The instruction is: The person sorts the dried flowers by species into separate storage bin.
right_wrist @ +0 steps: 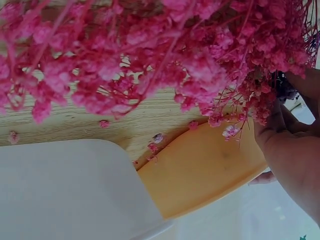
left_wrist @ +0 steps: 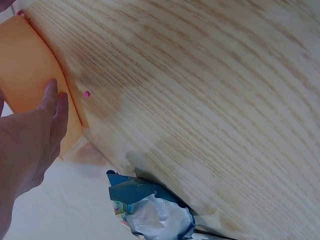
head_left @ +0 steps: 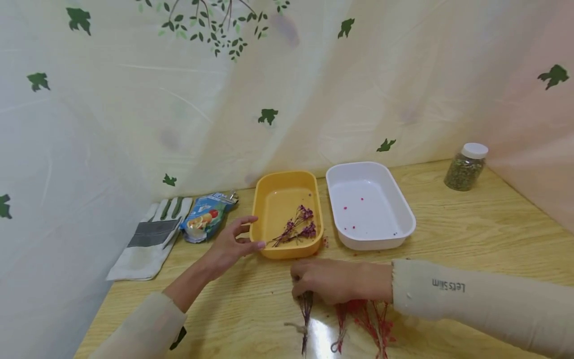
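Note:
My left hand [head_left: 230,248] is at the left side of a yellow tray [head_left: 258,199], its fingers spread and nearly straight along the tray's outer wall. In the left wrist view the fingers lie against the orange-looking wall. Two purple dried flower sprigs [head_left: 293,229] lie inside the tray. In front of it, my right hand [head_left: 332,280] curls its fingers round the top of a bunch of dark purple dried flowers [head_left: 306,309], tied with twine. The hand hides most of the blooms. Bunches of pink-red dried flowers [right_wrist: 200,65] lie beside and under the right forearm.
A white tray [head_left: 374,243] with a few loose petals stands right of the yellow one. Farther right is a white-lidded jar [head_left: 465,169] of dried greens. At left lie a clipped blue pouch [head_left: 206,219] and a work glove [head_left: 150,244]. A patterned curtain [head_left: 269,75] hangs behind.

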Motion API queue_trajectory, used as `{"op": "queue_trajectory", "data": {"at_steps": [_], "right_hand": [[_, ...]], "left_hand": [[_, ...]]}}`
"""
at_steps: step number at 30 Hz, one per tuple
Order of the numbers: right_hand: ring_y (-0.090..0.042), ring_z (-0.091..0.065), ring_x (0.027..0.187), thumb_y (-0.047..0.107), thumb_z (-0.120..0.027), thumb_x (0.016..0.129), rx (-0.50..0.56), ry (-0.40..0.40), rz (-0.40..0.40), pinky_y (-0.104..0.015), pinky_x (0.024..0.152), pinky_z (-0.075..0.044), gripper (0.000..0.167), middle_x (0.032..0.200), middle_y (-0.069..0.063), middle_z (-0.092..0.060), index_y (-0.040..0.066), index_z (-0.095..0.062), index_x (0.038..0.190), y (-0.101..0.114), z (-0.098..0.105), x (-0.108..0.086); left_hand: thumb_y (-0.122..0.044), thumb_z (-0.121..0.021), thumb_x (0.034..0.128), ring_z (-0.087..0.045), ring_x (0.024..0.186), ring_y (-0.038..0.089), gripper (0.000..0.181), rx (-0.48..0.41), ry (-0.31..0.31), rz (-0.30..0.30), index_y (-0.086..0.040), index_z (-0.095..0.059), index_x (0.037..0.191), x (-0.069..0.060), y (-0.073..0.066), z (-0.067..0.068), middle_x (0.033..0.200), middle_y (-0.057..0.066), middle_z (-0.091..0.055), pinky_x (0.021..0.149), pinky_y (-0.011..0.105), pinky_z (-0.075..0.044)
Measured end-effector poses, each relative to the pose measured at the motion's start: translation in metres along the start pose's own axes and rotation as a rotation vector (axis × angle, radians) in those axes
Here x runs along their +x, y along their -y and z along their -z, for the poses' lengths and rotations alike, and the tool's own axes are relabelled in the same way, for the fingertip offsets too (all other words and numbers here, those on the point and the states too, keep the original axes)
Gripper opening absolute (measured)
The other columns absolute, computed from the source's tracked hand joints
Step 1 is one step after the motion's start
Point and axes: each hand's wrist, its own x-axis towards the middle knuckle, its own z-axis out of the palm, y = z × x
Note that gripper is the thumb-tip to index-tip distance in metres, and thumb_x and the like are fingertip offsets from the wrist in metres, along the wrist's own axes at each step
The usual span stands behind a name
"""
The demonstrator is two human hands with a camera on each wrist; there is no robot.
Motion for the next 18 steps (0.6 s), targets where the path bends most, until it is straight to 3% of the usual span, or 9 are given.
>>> {"op": "queue_trajectory", "data": {"at_steps": [5,12,18], "right_hand": [[-0.005,-0.048,0.084,-0.005,-0.068,0.071,0.0,-0.028,0.025,-0.009,0.071,-0.039,0.034,0.091,0.004,-0.052,0.02,-0.071,0.094,0.001,0.003,0.002],[-0.01,-0.053,0.099,-0.004,-0.068,0.077,0.141,-0.038,-0.023,-0.013,0.084,-0.044,0.041,0.11,-0.004,-0.058,0.014,-0.07,0.114,0.005,0.022,0.002],[-0.017,-0.054,0.107,0.001,-0.071,0.082,0.202,-0.074,-0.033,-0.019,0.089,-0.046,0.038,0.117,-0.011,-0.058,0.012,-0.068,0.119,0.004,0.034,0.001]], "left_hand": [[-0.018,-0.072,0.0878,-0.058,0.11,0.032,0.069,0.006,-0.004,0.006,-0.006,-0.035,0.145,0.0,0.0,0.0,0.14,0.026,-0.042,0.091,0.045,-0.051],[-0.018,-0.072,0.0877,-0.058,0.11,0.032,0.069,0.004,-0.005,0.007,-0.006,-0.035,0.145,-0.001,-0.001,-0.001,0.14,0.026,-0.041,0.09,0.046,-0.051],[-0.02,-0.073,0.0867,-0.059,0.107,0.03,0.071,-0.001,0.003,0.007,-0.007,-0.035,0.146,0.0,0.0,-0.001,0.141,0.026,-0.041,0.091,0.046,-0.05]]}}
